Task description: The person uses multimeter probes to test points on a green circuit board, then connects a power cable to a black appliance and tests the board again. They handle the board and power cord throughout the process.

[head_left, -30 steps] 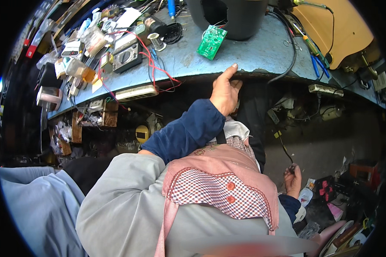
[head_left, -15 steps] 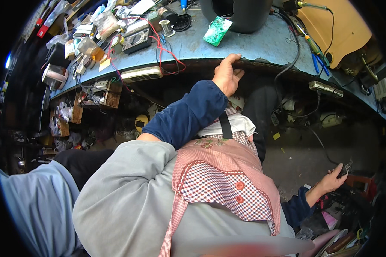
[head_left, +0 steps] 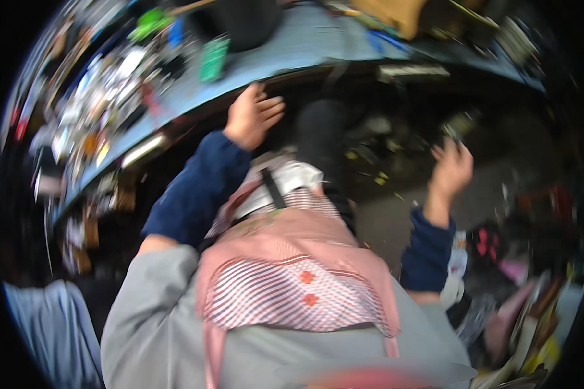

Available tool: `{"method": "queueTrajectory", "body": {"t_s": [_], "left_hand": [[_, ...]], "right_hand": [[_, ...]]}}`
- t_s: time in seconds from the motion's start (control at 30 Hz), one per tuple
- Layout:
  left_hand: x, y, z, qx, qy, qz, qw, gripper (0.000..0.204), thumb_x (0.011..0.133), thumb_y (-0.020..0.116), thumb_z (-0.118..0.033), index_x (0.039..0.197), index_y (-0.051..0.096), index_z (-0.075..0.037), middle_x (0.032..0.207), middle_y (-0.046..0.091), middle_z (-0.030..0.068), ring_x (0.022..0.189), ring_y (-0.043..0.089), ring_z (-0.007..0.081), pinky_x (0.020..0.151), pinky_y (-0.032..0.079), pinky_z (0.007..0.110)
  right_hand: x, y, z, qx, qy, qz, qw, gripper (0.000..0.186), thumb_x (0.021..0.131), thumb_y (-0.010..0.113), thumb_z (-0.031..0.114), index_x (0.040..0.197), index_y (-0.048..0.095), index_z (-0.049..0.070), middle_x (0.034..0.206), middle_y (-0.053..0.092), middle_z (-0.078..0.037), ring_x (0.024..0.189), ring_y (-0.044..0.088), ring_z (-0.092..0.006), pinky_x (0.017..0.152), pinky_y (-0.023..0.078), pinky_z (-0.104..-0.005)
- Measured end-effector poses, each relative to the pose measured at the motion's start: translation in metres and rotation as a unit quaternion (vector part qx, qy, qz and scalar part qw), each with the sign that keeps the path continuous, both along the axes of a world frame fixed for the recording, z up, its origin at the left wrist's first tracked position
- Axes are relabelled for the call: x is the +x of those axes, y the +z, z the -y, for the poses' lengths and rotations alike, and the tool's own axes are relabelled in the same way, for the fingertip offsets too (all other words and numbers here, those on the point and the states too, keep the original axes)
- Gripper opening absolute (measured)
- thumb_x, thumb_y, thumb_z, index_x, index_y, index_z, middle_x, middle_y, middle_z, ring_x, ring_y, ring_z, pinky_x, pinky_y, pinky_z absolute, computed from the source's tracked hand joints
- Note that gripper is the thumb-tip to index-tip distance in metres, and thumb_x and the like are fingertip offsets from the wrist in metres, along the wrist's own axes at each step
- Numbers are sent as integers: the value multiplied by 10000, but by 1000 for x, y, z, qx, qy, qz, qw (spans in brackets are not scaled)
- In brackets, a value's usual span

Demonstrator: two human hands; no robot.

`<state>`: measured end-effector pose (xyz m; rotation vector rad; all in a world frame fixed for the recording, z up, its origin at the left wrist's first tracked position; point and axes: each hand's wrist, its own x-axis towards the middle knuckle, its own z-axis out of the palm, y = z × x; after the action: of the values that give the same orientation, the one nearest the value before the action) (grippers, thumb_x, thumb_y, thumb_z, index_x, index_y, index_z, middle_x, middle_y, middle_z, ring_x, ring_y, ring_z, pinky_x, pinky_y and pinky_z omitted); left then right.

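The picture is blurred by motion. My left hand [head_left: 252, 117] is stretched forward at the front edge of the blue workbench [head_left: 318, 45], fingers loosely apart and nothing in them. A green circuit board [head_left: 213, 59] lies on the bench just beyond it. My right hand [head_left: 451, 170] is raised at the right, below the bench, with its fingers around a small dark object [head_left: 456, 126] that is too blurred to name. Both arms wear dark blue sleeves. A pink checked apron [head_left: 285, 292] over grey clothing fills the lower middle.
The bench's left part [head_left: 104, 110] is crowded with small electronic parts, wires and tools. A black container [head_left: 253, 23] stands at the back and a tan object [head_left: 402, 13] to its right. Dark clutter lies under the bench, and bags and boxes [head_left: 525, 311] at lower right.
My right hand has risen from low at the right to bench height with the small dark object. My left hand has loosened from the bench edge. The view swung and blurred.
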<state>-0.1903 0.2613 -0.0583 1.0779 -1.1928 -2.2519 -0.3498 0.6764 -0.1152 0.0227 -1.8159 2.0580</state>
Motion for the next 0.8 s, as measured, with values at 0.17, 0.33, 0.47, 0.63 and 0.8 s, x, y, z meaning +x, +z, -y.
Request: {"method": "queueTrajectory", "body": {"t_s": [0.17, 0.33, 0.47, 0.63, 0.8], "left_hand": [[-85, 59, -76, -439, -274, -98, 850, 289, 1028, 769, -204, 1191, 744, 34, 1045, 776, 149, 904, 739, 221, 834, 594, 317], [-177, 71, -67, -712, -239, 143, 644, 694, 835, 899, -498, 1229, 783, 61, 1182, 798, 283, 1125, 770, 430, 1012, 598, 482], [-195, 79, -82, -731, -324, 230, 555, 630, 866, 872, -538, 1040, 815, 65, 1056, 802, 286, 1059, 779, 431, 960, 598, 484], [-211, 88, -81, -772, -343, 280, 457, 669, 846, 890, -548, 1074, 812, 76, 1093, 802, 279, 1067, 773, 438, 935, 604, 488], [-231, 95, -85, -780, -382, 323, 375, 648, 861, 892, -535, 1134, 814, 47, 1155, 795, 266, 1119, 764, 426, 949, 607, 488]], "right_hand": [[-77, 4, -1, 5, 52, -46, 998, 311, 1029, 800, 125, 1281, 741, -47, 1011, 792, -97, 819, 745, -136, 743, 621, -283], [-107, -16, 57, 196, 19, -62, 978, 301, 1035, 789, 180, 1245, 765, -33, 940, 813, -112, 799, 773, -160, 753, 641, -319], [-127, -42, 65, 177, 0, -42, 983, 322, 1039, 787, 215, 1217, 756, -52, 930, 813, -117, 792, 778, -179, 742, 629, -324], [-125, -51, 75, 130, 32, -24, 991, 336, 1009, 791, 297, 1178, 779, 7, 1000, 811, -218, 937, 786, -413, 840, 604, -470], [-130, -52, 82, 130, 33, -45, 990, 308, 1030, 791, 233, 1202, 771, -22, 943, 811, -125, 809, 762, -214, 756, 615, -353]]}}
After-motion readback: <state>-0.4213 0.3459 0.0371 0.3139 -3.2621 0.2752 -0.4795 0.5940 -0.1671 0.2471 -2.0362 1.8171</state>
